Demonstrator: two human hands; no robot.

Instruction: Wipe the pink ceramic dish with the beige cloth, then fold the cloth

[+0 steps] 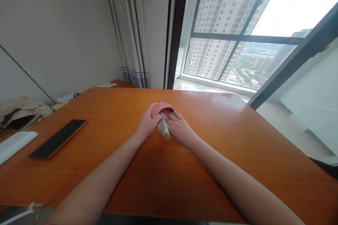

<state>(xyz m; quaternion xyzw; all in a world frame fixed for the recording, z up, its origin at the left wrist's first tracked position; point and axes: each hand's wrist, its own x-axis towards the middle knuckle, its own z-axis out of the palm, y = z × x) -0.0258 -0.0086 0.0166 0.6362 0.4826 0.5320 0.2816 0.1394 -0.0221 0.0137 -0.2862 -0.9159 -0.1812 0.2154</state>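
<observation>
Over the middle of the wooden table, a small pink bowl [160, 107] is tilted with its darker hollow facing me. My left hand [148, 121] is closed on its left side, thumb at the near rim. A crumpled greyish-white cloth [164, 129] hangs from the bowl's opening, between the two hands. My right hand [181, 129] grips this cloth, its fingers bent at the bowl's right side. Part of the cloth shows above the right fingers, against the inside of the bowl. The fingertips and the bowl's underside are hidden.
A dark tablet-like device [59, 139] lies on the table [224, 119] at left, beside a white object [17, 144]. Beige fabric [23, 112] and a white power strip [65, 97] are by the left wall. A curtain [132, 31] and large window are beyond.
</observation>
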